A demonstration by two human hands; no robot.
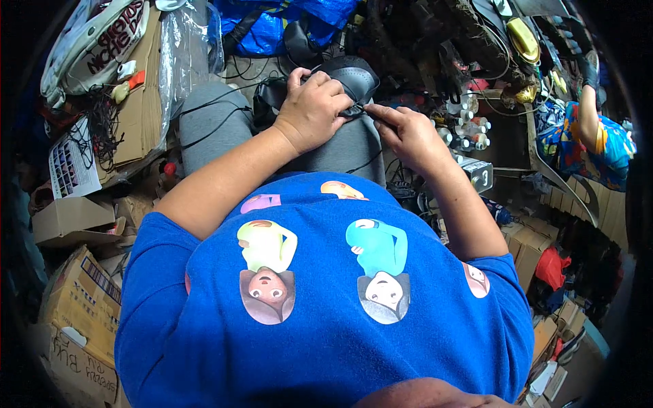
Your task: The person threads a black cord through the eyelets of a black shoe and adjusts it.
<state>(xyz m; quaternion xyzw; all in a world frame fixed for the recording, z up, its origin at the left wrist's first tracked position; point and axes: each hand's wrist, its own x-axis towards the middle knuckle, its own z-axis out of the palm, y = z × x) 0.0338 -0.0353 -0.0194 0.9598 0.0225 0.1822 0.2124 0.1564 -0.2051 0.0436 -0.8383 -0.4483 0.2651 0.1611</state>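
Note:
A black leather shoe [352, 76], with small holes punched in its surface, rests on my lap over the grey trousers [343, 153]. My left hand [313, 109] is closed over its near side, fingers bent and pressing on the dark material. Close by on the right, my right hand [408, 132] has its fingers drawn together, with the index fingertip at the shoe's near edge. Whatever it pinches is too small and dark to make out. Thin black cord [216, 107] runs from the shoe across my left thigh.
Flattened cardboard [139, 102] and a cardboard box [75, 221] lie at the left. A blue bag [265, 30] sits beyond my knees. Small bottles [469, 126] and a metal can [476, 173] stand at the right. A person in a colourful garment [585, 146] is at the far right.

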